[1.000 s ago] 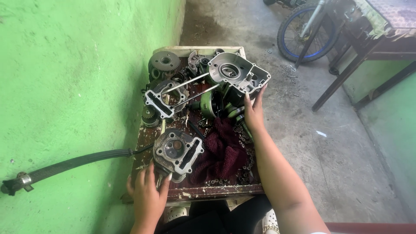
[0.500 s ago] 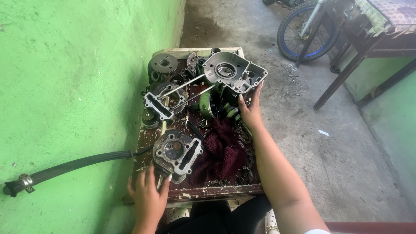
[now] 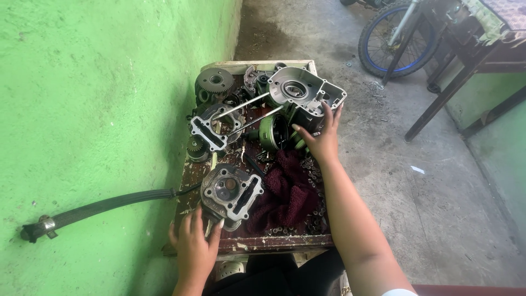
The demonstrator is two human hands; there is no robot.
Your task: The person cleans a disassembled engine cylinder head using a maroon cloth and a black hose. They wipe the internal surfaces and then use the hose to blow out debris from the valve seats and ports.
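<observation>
Your left hand [image 3: 194,246] rests open against the cylinder head [image 3: 230,192] at the bench's [image 3: 274,241] near edge, steadying it, while your right hand [image 3: 323,137], fingers spread, braces the crankcase [image 3: 304,96] farther back, beside the maroon rag [image 3: 287,192].

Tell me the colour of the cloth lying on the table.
Dark maroon cloth, clearest in the head view.

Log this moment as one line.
left hand: touching cylinder head | right hand: on engine case | red rag: between them
</observation>
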